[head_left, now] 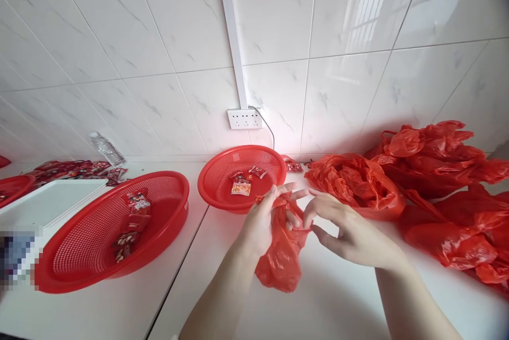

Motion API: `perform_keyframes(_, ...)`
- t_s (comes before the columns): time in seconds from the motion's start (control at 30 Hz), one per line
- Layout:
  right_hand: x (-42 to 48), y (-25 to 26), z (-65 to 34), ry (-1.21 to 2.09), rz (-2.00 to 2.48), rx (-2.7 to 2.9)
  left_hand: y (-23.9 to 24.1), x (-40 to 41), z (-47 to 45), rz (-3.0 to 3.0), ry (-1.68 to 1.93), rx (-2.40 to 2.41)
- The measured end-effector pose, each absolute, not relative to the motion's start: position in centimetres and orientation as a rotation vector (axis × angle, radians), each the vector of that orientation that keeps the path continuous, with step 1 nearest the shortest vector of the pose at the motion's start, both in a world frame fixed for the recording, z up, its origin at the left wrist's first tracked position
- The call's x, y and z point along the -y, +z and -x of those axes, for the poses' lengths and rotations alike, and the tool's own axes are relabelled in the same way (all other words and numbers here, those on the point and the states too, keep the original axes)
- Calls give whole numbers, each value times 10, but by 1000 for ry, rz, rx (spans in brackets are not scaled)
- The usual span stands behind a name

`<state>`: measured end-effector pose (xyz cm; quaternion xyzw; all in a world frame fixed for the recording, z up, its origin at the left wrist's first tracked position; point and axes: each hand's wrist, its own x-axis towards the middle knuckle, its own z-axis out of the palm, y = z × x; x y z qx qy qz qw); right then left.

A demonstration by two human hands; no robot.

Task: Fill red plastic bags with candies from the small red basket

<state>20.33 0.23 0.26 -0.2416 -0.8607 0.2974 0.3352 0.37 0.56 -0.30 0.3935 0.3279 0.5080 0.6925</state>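
Observation:
A small red plastic bag (282,268) hangs bunched in front of me above the white table (330,297). My left hand (259,223) is closed around its gathered upper part from the left. On the other side, my right hand (348,228) pinches a stretched strip of the bag's top, thumb and fingertips close together. Whatever the bag holds cannot be made out. Just beyond my hands stands a round red basket (217,191) with a few small snack packets (240,189) inside.
A bigger red basket (169,234) with packets stands at left, beside a white tray (75,191). Behind lie a clear plastic bottle (107,149) and heaped red packets (63,170). Piled red plastic bags (429,149) fill the right. A socket strip (244,119) is on the tiled wall.

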Motion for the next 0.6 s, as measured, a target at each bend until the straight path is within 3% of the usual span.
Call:
perform_keyframes(0.13, -9, -5, -203, 644, 530, 2151, -6, -8, -2, -755, 1166, -650)
perform_keyframes(0.27, -11, -15, -208, 477, 452, 2016, -8, -3, -6, -1029, 1057, -766)
perform_keyframes(0.6, -4, -23, -188, 764, 504, 1478, -22, 19, -33, -1519, 810, -805)
